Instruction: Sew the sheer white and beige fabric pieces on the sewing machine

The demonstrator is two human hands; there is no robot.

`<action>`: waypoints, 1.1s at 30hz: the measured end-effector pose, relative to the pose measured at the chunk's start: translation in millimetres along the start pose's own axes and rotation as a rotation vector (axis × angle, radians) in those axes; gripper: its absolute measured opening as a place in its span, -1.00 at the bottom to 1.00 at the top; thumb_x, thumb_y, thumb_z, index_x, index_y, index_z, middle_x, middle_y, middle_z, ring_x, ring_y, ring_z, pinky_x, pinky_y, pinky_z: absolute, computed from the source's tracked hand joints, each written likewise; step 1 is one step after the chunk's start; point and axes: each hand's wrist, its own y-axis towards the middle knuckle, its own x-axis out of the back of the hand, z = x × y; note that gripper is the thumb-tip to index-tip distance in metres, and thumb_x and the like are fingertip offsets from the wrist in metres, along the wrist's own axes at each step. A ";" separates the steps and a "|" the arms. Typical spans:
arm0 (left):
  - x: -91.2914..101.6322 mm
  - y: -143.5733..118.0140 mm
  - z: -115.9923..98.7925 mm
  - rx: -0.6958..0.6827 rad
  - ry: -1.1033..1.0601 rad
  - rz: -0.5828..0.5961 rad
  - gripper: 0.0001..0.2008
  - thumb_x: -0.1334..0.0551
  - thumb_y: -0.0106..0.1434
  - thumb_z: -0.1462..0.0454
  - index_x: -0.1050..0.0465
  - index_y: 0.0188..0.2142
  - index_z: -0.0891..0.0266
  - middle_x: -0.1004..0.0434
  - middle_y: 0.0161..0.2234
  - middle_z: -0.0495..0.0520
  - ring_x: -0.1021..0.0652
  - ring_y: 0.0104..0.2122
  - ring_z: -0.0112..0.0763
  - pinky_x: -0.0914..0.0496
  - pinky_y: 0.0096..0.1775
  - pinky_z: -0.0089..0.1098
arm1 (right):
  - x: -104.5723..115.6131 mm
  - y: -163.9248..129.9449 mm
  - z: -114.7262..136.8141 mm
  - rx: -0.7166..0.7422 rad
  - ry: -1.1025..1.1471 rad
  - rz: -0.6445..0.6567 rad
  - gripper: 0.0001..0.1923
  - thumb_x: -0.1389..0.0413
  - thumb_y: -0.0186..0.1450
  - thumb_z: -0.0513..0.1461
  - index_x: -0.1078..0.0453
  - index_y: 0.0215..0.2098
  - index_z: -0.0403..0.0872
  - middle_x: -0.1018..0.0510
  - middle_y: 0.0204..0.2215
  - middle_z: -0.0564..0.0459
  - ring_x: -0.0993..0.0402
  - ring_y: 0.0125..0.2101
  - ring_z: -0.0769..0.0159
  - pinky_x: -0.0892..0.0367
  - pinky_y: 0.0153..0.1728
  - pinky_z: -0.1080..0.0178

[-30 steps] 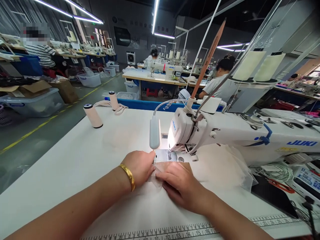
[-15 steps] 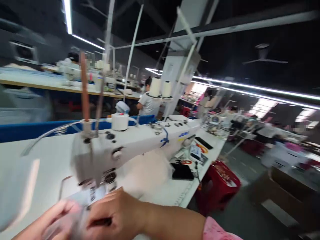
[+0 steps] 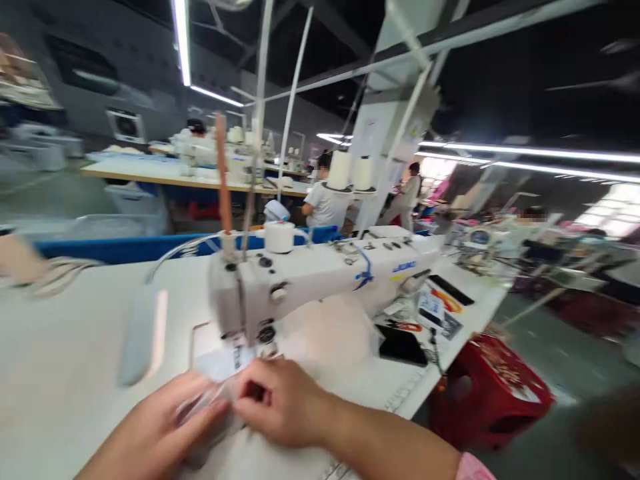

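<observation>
Pinching a piece of sheer fabric [image 3: 226,428], the fingers of the left hand [image 3: 155,417] are closed on it at the near side of a white sewing machine [image 3: 320,273]. The right hand [image 3: 287,400] is just beside, its fingers curled in against the same cloth, though blur hides whether they grip it. The cloth lies between the two hands, over the white counter [image 3: 75,347] and just near of the machine's needle end. A pink sleeve [image 3: 474,467] shows at the near right. Left of the machine head hangs a slim lamp [image 3: 139,337], its right edge glowing. A brown pencil [image 3: 223,177] stands upright on the head, with a white spool [image 3: 279,237] to its right. A blue tie [image 3: 367,267] is wrapped around the machine's arm, and a pale heap of fabric [image 3: 333,333] lies under it. Farther right on the counter rest a black flat object [image 3: 401,345] and an orange-handled tool [image 3: 410,327]. Beyond the right edge, lower down, is a red stool [image 3: 490,393]. On the far side, a person in a white shirt [image 3: 325,205] appears near two thread cones [image 3: 340,170].
</observation>
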 end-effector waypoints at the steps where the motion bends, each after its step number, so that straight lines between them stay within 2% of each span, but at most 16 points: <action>1: 1.9 -7.1 -7.1 0.013 0.010 0.018 -0.55 -0.20 0.25 -0.15 -0.43 -0.45 0.17 -0.47 -0.42 -0.01 -0.50 -0.40 -0.31 -0.46 -0.39 -0.43 | -0.8 -2.5 2.8 0.010 0.005 -0.018 -0.89 -0.17 0.31 -0.29 -0.31 -0.32 0.01 -0.39 -0.49 0.24 -0.35 -0.48 0.43 -0.28 -0.31 0.40; 3: 5.0 -13.6 -21.7 0.025 0.076 -0.011 -0.59 -0.24 0.23 -0.11 -0.39 -0.43 0.18 -0.45 -0.40 0.00 -0.49 -0.36 -0.29 -0.43 -0.34 -0.40 | -0.1 -6.4 6.4 0.059 -0.009 -0.024 -0.89 -0.14 0.29 -0.34 -0.34 -0.33 0.00 -0.41 -0.48 0.22 -0.35 -0.45 0.39 -0.25 -0.27 0.35; 5: 6.8 -13.8 -31.8 0.093 0.056 0.006 -0.61 -0.21 0.23 -0.09 -0.31 -0.45 0.17 -0.37 -0.48 -0.05 -0.43 -0.44 -0.34 -0.35 -0.41 -0.41 | 1.6 -8.7 7.3 0.099 -0.002 -0.014 -0.87 -0.12 0.29 -0.36 -0.34 -0.34 0.00 -0.43 -0.46 0.19 -0.39 -0.38 0.34 -0.25 -0.24 0.32; 10: 4.4 -14.0 -36.0 0.119 0.035 -0.005 -0.68 -0.16 0.21 0.02 -0.19 -0.50 0.16 -0.22 -0.52 -0.11 -0.30 -0.48 -0.41 -0.22 -0.45 -0.42 | 3.8 -12.2 7.6 0.131 0.068 0.025 -0.80 -0.05 0.38 -0.39 -0.40 -0.32 0.01 -0.52 -0.42 0.16 -0.45 -0.33 0.31 -0.30 -0.20 0.27; 13: 1.7 -13.8 -34.0 0.130 0.004 0.012 -0.71 -0.16 0.20 0.04 -0.21 -0.49 0.16 -0.23 -0.51 -0.11 -0.29 -0.47 -0.41 -0.22 -0.43 -0.42 | 5.9 -13.4 6.7 0.174 0.076 0.038 -0.69 -0.01 0.30 -0.48 -0.48 -0.34 0.02 -0.58 -0.40 0.15 -0.51 -0.28 0.28 -0.34 -0.15 0.24; 16: 0.9 -12.8 -34.0 0.143 -0.030 0.042 -0.74 -0.17 0.20 0.05 -0.32 -0.46 0.18 -0.36 -0.48 -0.07 -0.37 -0.42 -0.37 -0.28 -0.39 -0.41 | 9.1 -14.5 7.0 0.188 0.095 0.056 -0.62 0.01 0.25 -0.51 -0.53 -0.34 0.03 -0.63 -0.35 0.14 -0.54 -0.20 0.26 -0.35 -0.06 0.19; 20: 1.1 -13.9 -34.6 0.154 -0.074 0.047 -0.71 -0.19 0.21 0.03 -0.44 -0.43 0.20 -0.45 -0.46 -0.04 -0.44 -0.40 -0.35 -0.33 -0.36 -0.40 | 12.1 -14.4 12.0 0.103 0.130 0.071 -0.66 0.01 0.28 -0.47 -0.52 -0.32 0.02 -0.60 -0.37 0.13 -0.51 -0.23 0.26 -0.36 -0.05 0.17; 23: -0.7 -16.3 -33.2 0.147 -0.119 0.012 -0.71 -0.21 0.23 0.02 -0.45 -0.42 0.18 -0.46 -0.49 -0.05 -0.46 -0.44 -0.36 -0.38 -0.39 -0.41 | 11.0 -13.3 15.8 0.017 0.117 0.074 -0.85 -0.12 0.32 -0.35 -0.43 -0.39 -0.01 -0.52 -0.44 0.14 -0.45 -0.30 0.27 -0.36 -0.14 0.19; 26: -3.4 -17.9 -31.8 0.162 -0.165 0.006 -0.72 -0.22 0.24 0.03 -0.42 -0.41 0.18 -0.48 -0.49 -0.06 -0.49 -0.47 -0.38 -0.42 -0.43 -0.44 | 6.8 -13.0 15.7 -0.064 0.112 0.053 -0.78 -0.23 0.32 -0.22 -0.33 -0.45 -0.02 -0.49 -0.46 0.14 -0.41 -0.32 0.26 -0.32 -0.24 0.23; 30: -5.8 -18.1 -33.0 0.199 -0.175 0.000 -0.73 -0.23 0.22 0.04 -0.44 -0.39 0.19 -0.45 -0.47 -0.06 -0.49 -0.49 -0.40 -0.43 -0.48 -0.46 | 2.0 -14.1 12.0 -0.165 0.212 0.036 -0.89 -0.18 0.34 -0.25 -0.30 -0.26 0.02 -0.55 -0.36 0.14 -0.43 -0.36 0.30 -0.31 -0.37 0.29; 33: -6.8 -17.6 -34.3 0.205 -0.194 -0.032 -0.73 -0.22 0.22 0.04 -0.48 -0.37 0.19 -0.48 -0.47 -0.05 -0.50 -0.49 -0.39 -0.45 -0.47 -0.44 | 1.5 -14.5 11.0 -0.133 0.226 0.019 -0.95 -0.11 0.37 -0.25 -0.30 -0.20 0.03 -0.53 -0.37 0.14 -0.43 -0.38 0.32 -0.29 -0.41 0.30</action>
